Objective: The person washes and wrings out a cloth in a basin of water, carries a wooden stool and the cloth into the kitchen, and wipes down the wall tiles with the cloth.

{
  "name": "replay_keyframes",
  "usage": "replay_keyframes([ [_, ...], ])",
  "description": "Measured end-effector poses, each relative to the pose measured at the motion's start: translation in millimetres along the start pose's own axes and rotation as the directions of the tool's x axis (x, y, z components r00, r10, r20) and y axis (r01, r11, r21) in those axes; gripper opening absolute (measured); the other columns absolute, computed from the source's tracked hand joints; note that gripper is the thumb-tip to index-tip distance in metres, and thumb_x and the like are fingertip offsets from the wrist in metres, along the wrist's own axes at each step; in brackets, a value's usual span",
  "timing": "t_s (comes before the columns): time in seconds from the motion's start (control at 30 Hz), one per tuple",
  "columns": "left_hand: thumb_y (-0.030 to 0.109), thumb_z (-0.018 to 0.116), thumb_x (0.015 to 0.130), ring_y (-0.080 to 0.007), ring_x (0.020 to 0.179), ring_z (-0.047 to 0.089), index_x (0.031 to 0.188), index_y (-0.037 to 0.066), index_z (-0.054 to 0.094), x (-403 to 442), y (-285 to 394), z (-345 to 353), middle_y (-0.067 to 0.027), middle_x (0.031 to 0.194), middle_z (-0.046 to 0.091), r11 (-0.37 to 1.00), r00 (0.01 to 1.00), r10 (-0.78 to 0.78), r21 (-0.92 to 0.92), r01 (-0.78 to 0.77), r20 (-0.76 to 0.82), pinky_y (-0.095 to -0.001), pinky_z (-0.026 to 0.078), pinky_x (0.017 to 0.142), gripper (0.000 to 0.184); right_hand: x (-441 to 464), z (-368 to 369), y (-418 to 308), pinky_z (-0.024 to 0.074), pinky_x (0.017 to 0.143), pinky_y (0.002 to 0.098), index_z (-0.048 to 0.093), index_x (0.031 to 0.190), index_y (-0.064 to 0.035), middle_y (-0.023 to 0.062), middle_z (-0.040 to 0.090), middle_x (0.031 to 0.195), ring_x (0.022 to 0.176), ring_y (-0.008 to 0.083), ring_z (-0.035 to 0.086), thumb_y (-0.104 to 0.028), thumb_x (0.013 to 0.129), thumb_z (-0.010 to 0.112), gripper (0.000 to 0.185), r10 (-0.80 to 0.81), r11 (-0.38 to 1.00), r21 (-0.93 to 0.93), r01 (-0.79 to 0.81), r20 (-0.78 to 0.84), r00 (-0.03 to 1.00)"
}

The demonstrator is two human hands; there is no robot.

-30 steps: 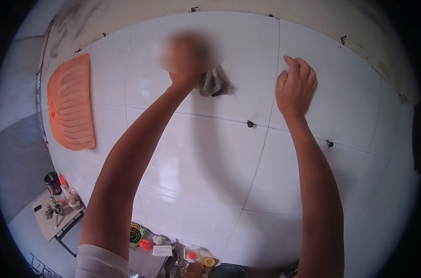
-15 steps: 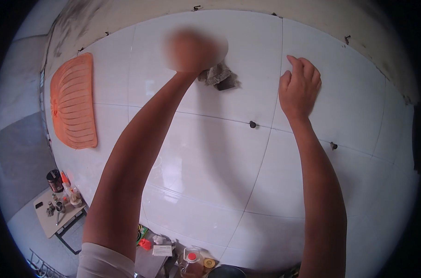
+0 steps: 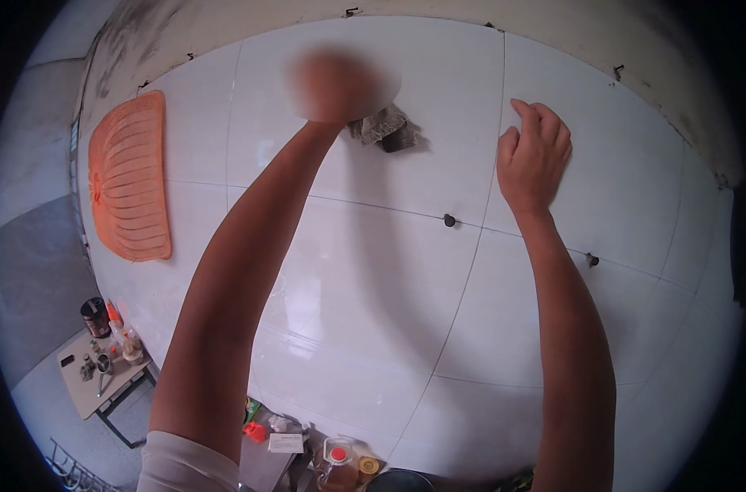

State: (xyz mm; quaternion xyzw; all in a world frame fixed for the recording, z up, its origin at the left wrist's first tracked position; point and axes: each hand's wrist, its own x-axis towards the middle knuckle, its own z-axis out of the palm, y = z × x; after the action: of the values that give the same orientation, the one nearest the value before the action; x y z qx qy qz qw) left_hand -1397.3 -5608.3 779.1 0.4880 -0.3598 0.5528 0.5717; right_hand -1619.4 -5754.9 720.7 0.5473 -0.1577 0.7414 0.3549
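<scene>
My left hand [image 3: 340, 84] is raised at the upper middle of the white tiled wall [image 3: 373, 295], largely blurred. A crumpled grey-brown cloth [image 3: 387, 129] shows just below and to the right of it, against the tiles. Its fingers are hidden by the blur, so the grip cannot be made out. My right hand [image 3: 534, 156] rests against the tiles at the upper right, fingers apart and slightly bent, with nothing in it.
An orange ribbed mat [image 3: 132, 176] hangs at the left. Two dark knobs [image 3: 449, 220] stick out of the tiles. Lower left is a small table [image 3: 86, 394] with jars. A red-capped jug [image 3: 338, 469] and a dark pan [image 3: 399, 482] stand at the bottom.
My left hand and the cloth have moved slightly up the tiles, and more of the cloth shows to the right. My right hand stays about where it was.
</scene>
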Motion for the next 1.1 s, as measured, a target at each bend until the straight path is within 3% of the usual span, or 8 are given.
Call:
replay_keyframes([
  [0.23,0.027,0.072,0.062,-0.0325,0.113,0.043,0.068,0.011,0.071,-4,6,-5,-0.008,0.108,0.057,1.0,1.0,-0.013,0.005,0.013,0.016,-0.0435,0.041,0.09,0.017,1,-1,-1,0.0365,0.093,0.04,0.058,0.114,-0.0154,0.003,0.053,0.115,0.109,0.0245,0.047,-0.012,0.081,0.055,0.034,0.023,1.0,0.019,-0.023,0.006,1.0],
  [0.4,0.031,0.075,0.06,-0.0323,0.112,0.043,0.069,0.011,0.071,3,4,-4,-0.0075,0.106,0.056,0.994,0.993,-0.109,0.022,0.109,0.046,-0.0433,0.041,0.09,0.022,0,-2,-2,0.0365,0.093,0.0401,0.059,0.114,-0.0148,0.0034,0.054,0.115,0.109,0.0244,0.047,-0.012,0.081,0.055,0.034,0.018,1.0,0.025,-0.018,0.011,1.0],
  [0.5,0.031,0.075,0.059,-0.0328,0.112,0.042,0.07,0.012,0.071,1,2,0,-0.0075,0.107,0.056,0.992,0.993,-0.122,0.013,0.122,-0.003,-0.0426,0.041,0.09,0.022,2,-2,-2,0.0365,0.093,0.04,0.059,0.114,-0.0147,0.0032,0.054,0.115,0.109,0.0241,0.047,-0.012,0.081,0.055,0.034,0.029,0.999,0.021,-0.029,0.018,0.999],
  [1.1,0.028,0.073,0.059,-0.0336,0.114,0.039,0.069,0.013,0.07,-1,2,-5,-0.0092,0.11,0.053,0.993,0.993,-0.116,-0.034,0.118,0.035,-0.0435,0.039,0.092,0.018,0,-1,-2,0.0362,0.093,0.0402,0.059,0.114,-0.0155,0.003,0.053,0.114,0.109,0.0245,0.046,-0.013,0.08,0.056,0.034,0.013,1.0,0.021,-0.013,0.01,1.0],
])
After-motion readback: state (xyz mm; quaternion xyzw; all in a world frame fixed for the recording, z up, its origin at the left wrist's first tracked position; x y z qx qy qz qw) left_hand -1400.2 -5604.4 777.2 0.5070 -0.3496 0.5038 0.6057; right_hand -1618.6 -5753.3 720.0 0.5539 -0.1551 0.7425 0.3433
